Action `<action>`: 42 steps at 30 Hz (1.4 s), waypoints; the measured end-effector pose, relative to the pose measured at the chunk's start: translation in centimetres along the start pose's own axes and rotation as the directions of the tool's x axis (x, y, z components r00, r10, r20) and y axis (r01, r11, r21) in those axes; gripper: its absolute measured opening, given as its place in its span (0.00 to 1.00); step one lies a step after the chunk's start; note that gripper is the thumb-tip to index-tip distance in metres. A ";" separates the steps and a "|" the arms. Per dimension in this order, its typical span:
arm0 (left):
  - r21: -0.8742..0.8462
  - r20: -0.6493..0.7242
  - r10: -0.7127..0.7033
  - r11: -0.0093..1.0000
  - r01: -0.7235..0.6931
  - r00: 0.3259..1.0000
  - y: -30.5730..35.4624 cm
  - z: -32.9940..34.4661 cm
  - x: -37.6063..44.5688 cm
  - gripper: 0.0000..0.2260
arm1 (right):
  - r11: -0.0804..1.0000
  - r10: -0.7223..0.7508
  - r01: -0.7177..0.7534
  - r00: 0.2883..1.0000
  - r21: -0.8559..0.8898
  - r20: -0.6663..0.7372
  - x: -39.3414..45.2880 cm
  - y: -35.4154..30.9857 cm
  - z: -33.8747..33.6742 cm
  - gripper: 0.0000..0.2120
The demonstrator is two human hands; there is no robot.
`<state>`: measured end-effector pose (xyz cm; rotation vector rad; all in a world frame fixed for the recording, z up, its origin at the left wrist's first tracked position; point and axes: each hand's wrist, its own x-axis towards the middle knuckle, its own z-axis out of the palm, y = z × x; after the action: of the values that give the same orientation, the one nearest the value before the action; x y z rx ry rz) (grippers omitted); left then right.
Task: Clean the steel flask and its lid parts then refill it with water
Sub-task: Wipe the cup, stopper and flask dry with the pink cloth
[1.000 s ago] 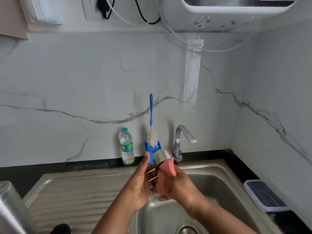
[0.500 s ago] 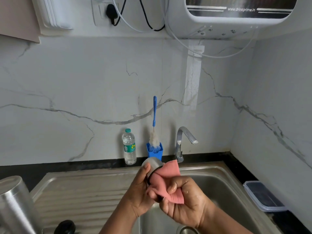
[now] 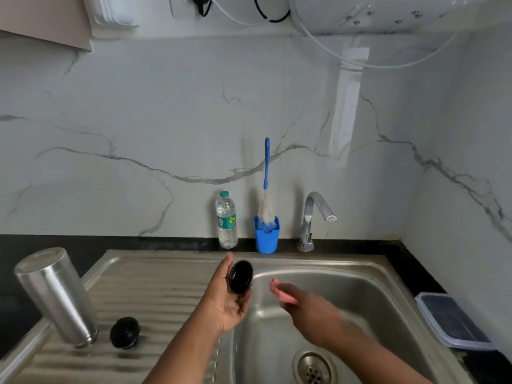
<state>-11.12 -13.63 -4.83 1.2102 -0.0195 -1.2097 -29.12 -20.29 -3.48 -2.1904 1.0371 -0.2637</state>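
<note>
My left hand (image 3: 225, 299) holds the flask's cap (image 3: 240, 276) above the sink's left edge, its dark inside turned toward me. To its right, blurred over the basin, my right hand (image 3: 307, 306) grips a pink sponge cloth (image 3: 282, 293), a short gap away from the cap. The steel flask (image 3: 55, 295) stands upside down and tilted on the ribbed drainboard (image 3: 155, 300) at left. A black stopper (image 3: 124, 332) lies beside the flask's mouth.
The steel sink basin (image 3: 346, 295) with its drain (image 3: 314, 368) lies below my hands. At the back wall stand a tap (image 3: 313, 217), a blue cup with a bottle brush (image 3: 266, 234) and a plastic water bottle (image 3: 226, 220). A lidded plastic box (image 3: 451, 320) sits at right.
My right hand has pulled the pink cloth off the cap and moved right and down. The cap's dark inside now shows. The view has tilted down, so flask and stopper appear.
</note>
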 end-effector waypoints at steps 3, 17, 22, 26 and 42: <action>0.333 -0.225 0.373 0.897 -0.289 0.900 -1.4 -1.2 -0.1 0.16 | 0.867 -0.155 0.128 0.988 -0.482 -0.017 1.1 1.7 0.9 0.34; 0.914 -0.288 0.727 0.402 -0.046 0.623 -6.7 -9.7 -2.5 0.34 | 0.797 -0.474 0.450 0.880 -0.403 0.047 1.1 5.8 1.2 0.32; 0.900 -0.370 0.652 0.428 0.082 0.661 -6.7 -10.7 -4.3 0.27 | 0.943 -0.328 0.326 0.944 0.059 0.021 0.4 5.1 2.0 0.21; 0.897 -0.363 0.637 0.435 0.071 0.680 -5.4 -12.2 -3.9 0.26 | 0.861 -0.081 0.039 0.995 0.507 0.061 0.0 3.9 2.7 0.09; 0.945 0.006 0.903 0.135 -0.297 0.430 -2.7 -18.5 -1.9 0.29 | 0.824 0.190 -0.158 0.982 0.545 -0.002 0.7 -3.6 7.9 0.11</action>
<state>-3.08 0.93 -13.63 2.1275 -0.7498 0.2195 -23.00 -15.26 -7.05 -1.5721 1.0322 -0.4755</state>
